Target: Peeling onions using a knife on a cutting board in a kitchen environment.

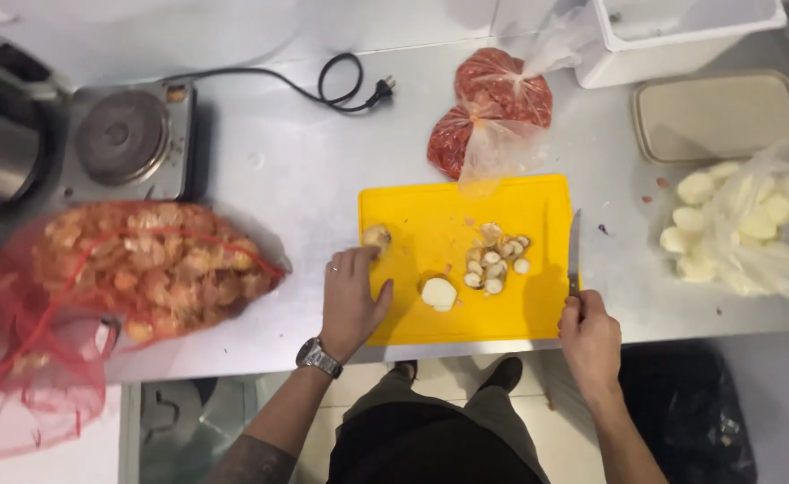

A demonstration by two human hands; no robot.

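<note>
Garlic cloves, pale and peeled, lie mid-frame on our yellow plastic cutting board on the steel bench, our left hand resting open beside them, fingertips at an unpeeled bulb, our right hand clamped on a slim steel knife.

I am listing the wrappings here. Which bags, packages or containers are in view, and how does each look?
Red mesh sack: left, bulging, orange-pink contents.
Clear tied bags: behind the yellow cutting board, red contents.
Clear bag: right, pale peeled pieces.
White tub: top right, rectangular.
Beige tray: flat, right.
No labels or screens.
</note>
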